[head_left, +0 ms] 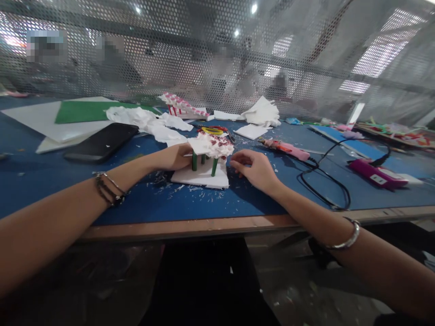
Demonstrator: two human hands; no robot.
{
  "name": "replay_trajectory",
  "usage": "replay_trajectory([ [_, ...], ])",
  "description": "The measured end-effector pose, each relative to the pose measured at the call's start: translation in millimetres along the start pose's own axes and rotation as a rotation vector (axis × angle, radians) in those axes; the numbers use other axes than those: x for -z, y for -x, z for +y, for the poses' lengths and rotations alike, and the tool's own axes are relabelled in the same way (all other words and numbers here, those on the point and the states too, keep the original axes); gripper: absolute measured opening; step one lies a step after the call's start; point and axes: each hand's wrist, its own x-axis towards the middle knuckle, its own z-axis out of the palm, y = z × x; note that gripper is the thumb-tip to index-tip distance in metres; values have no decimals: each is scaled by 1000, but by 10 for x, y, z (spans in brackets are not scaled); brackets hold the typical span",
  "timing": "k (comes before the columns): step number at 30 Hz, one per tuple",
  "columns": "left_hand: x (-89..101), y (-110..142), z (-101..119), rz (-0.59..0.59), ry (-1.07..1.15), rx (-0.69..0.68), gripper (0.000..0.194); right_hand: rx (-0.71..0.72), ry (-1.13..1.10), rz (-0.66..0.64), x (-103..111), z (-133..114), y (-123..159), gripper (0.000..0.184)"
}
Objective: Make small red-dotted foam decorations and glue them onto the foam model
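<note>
A small craft model house [204, 174] stands upright on the blue table, with a white foam-like base, green posts and a white roof dotted with dark red bits. My left hand [175, 157] is at its left side, closed on the edge under the roof; the fingertips are hidden behind the model. On the other side, my right hand [253, 168] hovers close to the right edge of the roof, fingers loosely bent and apart, with nothing visible in them. Just behind the model lie yellow-handled scissors [212, 131].
A black phone [102, 142] and green sheet [83, 112] lie left, near crumpled white paper [136, 118]. Rightward are a pink glue gun [285, 148], its black cable [317, 199] and a purple power strip [377, 174]. A pink-dotted model [181, 106] stands behind. Perforated mesh [190, 59] rises beyond.
</note>
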Motion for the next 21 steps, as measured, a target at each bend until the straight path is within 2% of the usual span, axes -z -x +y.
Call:
replay_trajectory([
  [3, -5, -3, -12, 9, -5, -4, 39, 273, 280, -23, 47, 4, 37, 14],
  [5, -4, -4, -9, 16, -17, 4, 38, 387, 393, -39, 59, 20, 37, 18],
  [10, -4, -14, -21, 28, -36, -32, 35, 454, 460, -33, 52, 68, 3, 25],
  [15, -7, -11, -18, 33, -32, 11, 30, 506, 603, -162, 70, 60, -22, 31],
  [21, 3, -13, -6, 31, -68, 4, 32, 608, 692, -204, 121, 89, -37, 34],
])
